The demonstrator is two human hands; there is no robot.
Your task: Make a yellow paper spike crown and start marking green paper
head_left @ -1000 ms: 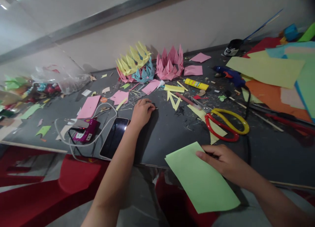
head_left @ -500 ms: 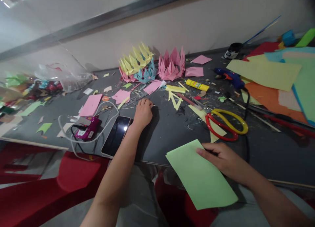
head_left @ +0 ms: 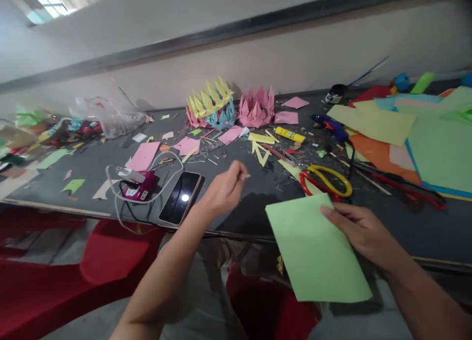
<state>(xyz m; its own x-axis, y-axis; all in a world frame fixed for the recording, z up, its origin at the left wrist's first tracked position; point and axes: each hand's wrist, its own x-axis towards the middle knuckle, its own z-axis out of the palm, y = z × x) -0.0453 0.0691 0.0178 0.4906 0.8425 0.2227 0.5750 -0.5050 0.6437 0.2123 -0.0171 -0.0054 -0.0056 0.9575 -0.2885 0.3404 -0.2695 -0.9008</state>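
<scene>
My right hand (head_left: 363, 232) grips a folded sheet of light green paper (head_left: 317, 254) by its upper right edge, thumb on top, over the table's front edge. My left hand (head_left: 227, 186) is closed in a pinch above the table, left of the paper. A tiny pale bit shows at its fingertips, too small to name. Beside the left forearm lies a smartphone (head_left: 180, 198). Scissors with one red and one yellow handle (head_left: 330, 178) rest just behind the green paper.
Folded paper crowns (head_left: 257, 107) stand near the wall. A yellow glue stick (head_left: 290, 134), a blue glue gun (head_left: 332, 126) and coloured sheets (head_left: 372, 121) lie to the right. A purple power adapter (head_left: 140, 186) with cables sits left. Red chairs (head_left: 106, 251) are below the table.
My left hand has lifted off the tabletop and come toward the green paper, fingers pinched. The paper has moved right and slightly up in my right hand. The camera view has shifted slightly.
</scene>
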